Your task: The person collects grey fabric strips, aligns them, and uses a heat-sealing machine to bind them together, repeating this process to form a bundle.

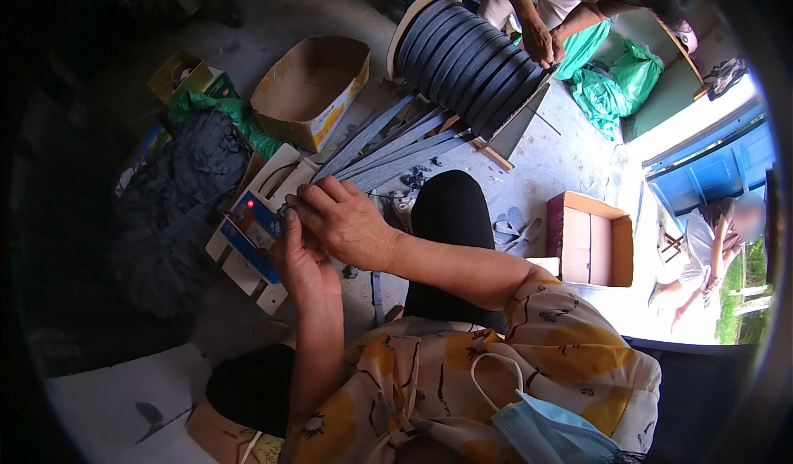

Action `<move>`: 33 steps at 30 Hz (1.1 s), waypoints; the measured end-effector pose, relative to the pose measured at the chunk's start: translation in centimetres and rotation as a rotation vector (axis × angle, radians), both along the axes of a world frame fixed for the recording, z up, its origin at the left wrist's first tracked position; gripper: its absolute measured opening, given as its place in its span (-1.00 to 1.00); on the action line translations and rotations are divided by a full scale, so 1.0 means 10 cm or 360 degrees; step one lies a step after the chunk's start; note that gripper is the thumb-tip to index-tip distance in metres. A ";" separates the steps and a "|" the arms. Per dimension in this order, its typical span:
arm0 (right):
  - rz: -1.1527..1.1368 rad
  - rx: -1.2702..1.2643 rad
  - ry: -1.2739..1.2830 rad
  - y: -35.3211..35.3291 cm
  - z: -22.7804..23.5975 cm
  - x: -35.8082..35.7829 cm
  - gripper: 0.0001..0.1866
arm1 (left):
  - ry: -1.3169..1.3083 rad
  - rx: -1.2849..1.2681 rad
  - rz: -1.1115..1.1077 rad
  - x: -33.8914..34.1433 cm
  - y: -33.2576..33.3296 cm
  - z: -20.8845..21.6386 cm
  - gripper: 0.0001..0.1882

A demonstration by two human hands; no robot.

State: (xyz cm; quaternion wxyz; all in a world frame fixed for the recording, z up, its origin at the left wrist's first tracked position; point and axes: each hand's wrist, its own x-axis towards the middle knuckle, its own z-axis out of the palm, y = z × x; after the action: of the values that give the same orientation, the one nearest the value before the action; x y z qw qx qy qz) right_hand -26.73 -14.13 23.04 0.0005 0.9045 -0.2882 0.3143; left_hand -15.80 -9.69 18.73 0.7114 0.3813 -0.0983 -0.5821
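Observation:
My left hand [304,259] and my right hand [351,226] meet in front of me, fingers pinched together. A small dark grey bit [282,216] shows at their fingertips, too small to make out. Just left of the fingers is a blue boxy device [252,231] with a lit red lamp, fixed on a pale frame [287,160]. Several flat grey strips [376,143] run from a large wound spool [471,63] toward the frame behind my right hand; their near ends are hidden. A tangled heap of dark grey strips [178,183] lies left of the device.
An open cardboard box [318,125] stands behind the device, another box [555,245] to the right. At the spool's far side a person's hands [545,44] work. Green bags [619,84] lie beyond. Another person [714,245] sits by the bright doorway. Scraps and slippers [519,234] lie on the floor.

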 end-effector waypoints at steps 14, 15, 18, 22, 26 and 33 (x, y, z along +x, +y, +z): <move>-0.0708 0.0190 -0.1122 -0.54 -0.16 -1.21 -0.47 | 0.0021 0.0099 0.0162 0.02 0.05 0.21 -0.72; -0.0824 0.0211 -0.1467 -0.80 -0.34 -1.55 -0.50 | 0.0022 0.0084 0.0144 0.00 0.04 0.22 -0.72; -0.1195 0.0301 -0.1636 -1.34 -0.43 -2.49 -0.46 | 0.0021 0.0064 0.0122 -0.04 0.03 0.24 -0.72; -0.1176 0.0395 -0.1514 -1.78 -0.20 -3.05 -0.45 | -0.0014 0.0063 0.0083 -0.04 0.03 0.21 -0.71; -0.0850 0.0911 -0.1483 -1.81 0.12 -3.02 -0.82 | -0.0063 0.0099 0.0118 -0.01 0.06 0.26 -0.70; -0.0948 0.0601 -0.1269 -1.45 -0.03 -2.61 -0.77 | -0.0047 0.0039 0.0101 -0.03 0.07 0.27 -0.70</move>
State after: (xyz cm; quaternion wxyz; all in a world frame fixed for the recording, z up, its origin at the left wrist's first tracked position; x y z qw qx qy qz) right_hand -52.88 -28.60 22.78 -0.1828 0.5782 -0.5618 0.5627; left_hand -16.07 -9.01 21.38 0.7234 0.4013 -0.0895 -0.5547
